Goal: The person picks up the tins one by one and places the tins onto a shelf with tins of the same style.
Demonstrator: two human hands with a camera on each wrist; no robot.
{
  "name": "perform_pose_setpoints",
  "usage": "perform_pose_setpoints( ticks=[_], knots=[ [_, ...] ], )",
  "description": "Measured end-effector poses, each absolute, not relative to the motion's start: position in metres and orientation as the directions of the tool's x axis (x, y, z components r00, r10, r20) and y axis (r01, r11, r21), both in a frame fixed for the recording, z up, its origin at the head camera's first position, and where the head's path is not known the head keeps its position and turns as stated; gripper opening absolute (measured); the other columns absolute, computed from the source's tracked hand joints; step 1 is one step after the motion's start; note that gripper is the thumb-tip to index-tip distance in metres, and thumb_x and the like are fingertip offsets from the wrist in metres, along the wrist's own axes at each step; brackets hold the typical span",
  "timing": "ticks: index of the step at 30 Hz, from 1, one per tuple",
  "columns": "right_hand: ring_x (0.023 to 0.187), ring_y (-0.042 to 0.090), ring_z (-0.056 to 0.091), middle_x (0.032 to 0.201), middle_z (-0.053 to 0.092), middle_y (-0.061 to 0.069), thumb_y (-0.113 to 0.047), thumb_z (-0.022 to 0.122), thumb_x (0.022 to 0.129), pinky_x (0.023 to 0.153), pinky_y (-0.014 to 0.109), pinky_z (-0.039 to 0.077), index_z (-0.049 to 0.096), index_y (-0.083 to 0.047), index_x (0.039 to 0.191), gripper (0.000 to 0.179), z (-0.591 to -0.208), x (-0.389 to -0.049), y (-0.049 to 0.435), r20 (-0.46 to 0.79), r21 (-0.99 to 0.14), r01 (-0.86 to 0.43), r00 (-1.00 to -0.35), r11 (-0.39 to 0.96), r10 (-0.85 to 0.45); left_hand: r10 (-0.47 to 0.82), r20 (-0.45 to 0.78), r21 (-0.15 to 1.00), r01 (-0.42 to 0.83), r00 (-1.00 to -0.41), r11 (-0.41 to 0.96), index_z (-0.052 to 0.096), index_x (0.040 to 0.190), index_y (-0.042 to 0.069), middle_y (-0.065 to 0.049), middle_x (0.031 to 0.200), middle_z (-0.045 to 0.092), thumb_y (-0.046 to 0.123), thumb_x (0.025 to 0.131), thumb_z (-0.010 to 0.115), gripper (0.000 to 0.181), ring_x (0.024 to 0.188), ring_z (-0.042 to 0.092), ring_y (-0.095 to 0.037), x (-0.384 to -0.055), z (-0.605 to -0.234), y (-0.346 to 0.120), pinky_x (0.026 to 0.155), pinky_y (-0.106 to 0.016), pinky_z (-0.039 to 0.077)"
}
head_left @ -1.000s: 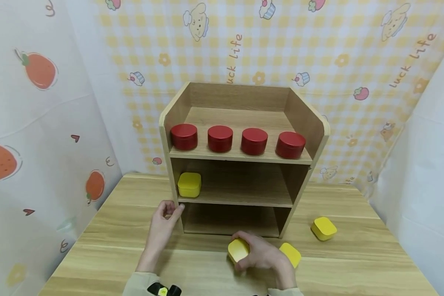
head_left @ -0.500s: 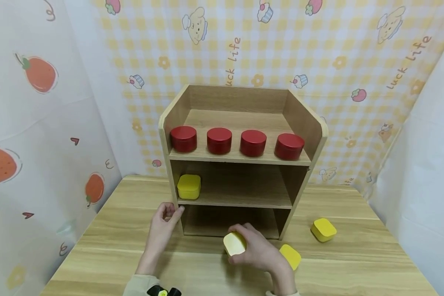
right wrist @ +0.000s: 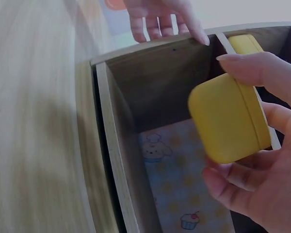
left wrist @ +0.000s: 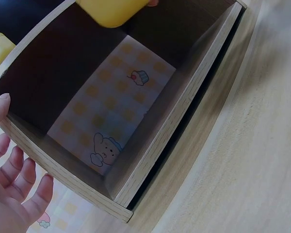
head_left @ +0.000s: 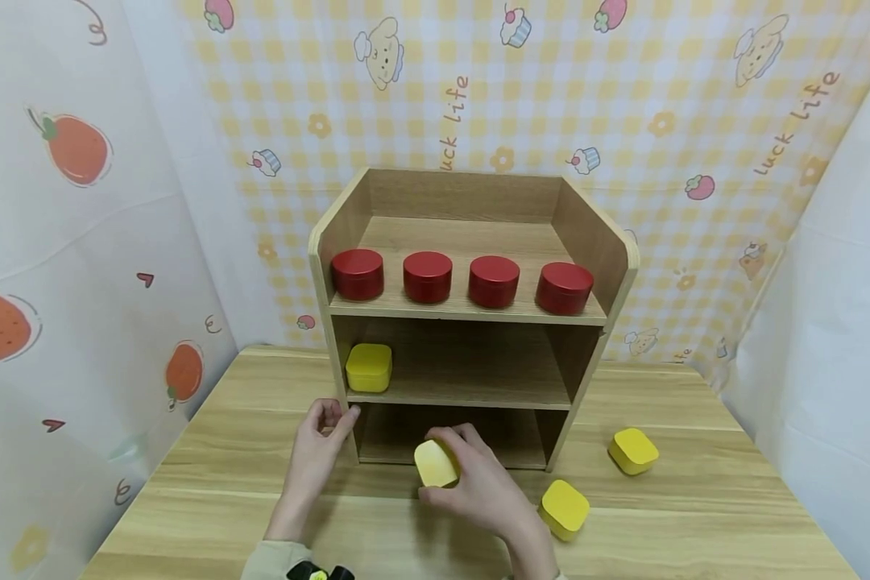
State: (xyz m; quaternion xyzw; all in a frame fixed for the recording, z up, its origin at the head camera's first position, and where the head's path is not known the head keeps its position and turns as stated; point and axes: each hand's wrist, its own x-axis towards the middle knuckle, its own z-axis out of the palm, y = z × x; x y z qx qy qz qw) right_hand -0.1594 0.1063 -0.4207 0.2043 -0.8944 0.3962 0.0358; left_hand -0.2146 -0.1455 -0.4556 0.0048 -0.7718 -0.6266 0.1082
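Observation:
My right hand (head_left: 482, 487) holds a small yellow lidded box (head_left: 433, 463) between thumb and fingers, off the table and in front of the lowest compartment. In the right wrist view the box (right wrist: 225, 121) is tilted, its lid seam facing the palm. My left hand (head_left: 316, 443) grips the left side panel of the wooden shelf (head_left: 449, 400); its thumb lies over the front edge, with the fingers outside. A second yellow box (head_left: 369, 368) stands at the left end of the middle shelf. Several round red tins (head_left: 428, 278) line the top shelf's front.
Two more yellow boxes, a nearer one (head_left: 564, 509) and a farther one (head_left: 634, 451), rest on the wooden table (head_left: 703, 515) to the right. Patterned cloth (head_left: 435, 97) hangs behind the shelf and at both sides.
My right hand has lifted the yellow box off the table and carried it left and toward the shelf. The nearer table box is now less hidden. My left hand stays put.

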Motion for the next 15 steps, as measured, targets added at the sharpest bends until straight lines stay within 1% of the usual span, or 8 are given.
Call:
perform_pose_setpoints(
  ticks=[3, 9, 15],
  knots=[
    [0.087, 0.014, 0.055, 0.113, 0.051, 0.0, -0.032, 0.084, 0.073, 0.07, 0.028, 0.048, 0.056, -0.028, 0.126, 0.06, -0.421, -0.16, 0.103, 0.246, -0.695, -0.395, -0.916, 0.601, -0.318, -0.139, 0.153, 0.97, 0.121, -0.978, 0.209, 0.051, 0.105, 0.005, -0.007, 0.103, 0.05, 0.033, 0.093, 0.068, 0.035, 0.091, 0.05, -0.017, -0.215, -0.456, -0.146, 0.073, -0.023, 0.044],
    [0.087, 0.013, 0.054, 0.116, 0.049, -0.003, -0.034, 0.083, 0.074, 0.071, 0.027, 0.048, 0.055, -0.027, 0.129, 0.062, -0.418, -0.16, 0.1, 0.247, -0.696, -0.382, -0.923, 0.608, -0.296, -0.141, 0.138, 0.972, 0.107, -0.98, 0.21, 0.051, 0.105, 0.005, -0.007, 0.103, 0.05, 0.031, 0.094, 0.068, 0.033, 0.093, 0.049, -0.017, -0.214, -0.455, -0.146, 0.074, -0.022, 0.044],
    [0.086, 0.012, 0.053, 0.115, 0.048, -0.005, -0.034, 0.083, 0.074, 0.07, 0.026, 0.048, 0.054, -0.023, 0.13, 0.063, -0.41, -0.16, 0.101, 0.28, -0.683, -0.412, -0.91, 0.604, -0.304, -0.136, 0.115, 0.973, 0.084, -0.984, 0.217, 0.05, 0.104, 0.003, -0.008, 0.102, 0.049, 0.026, 0.095, 0.066, 0.03, 0.092, 0.048, -0.018, -0.204, -0.435, -0.141, 0.072, -0.022, 0.043]
  ],
)
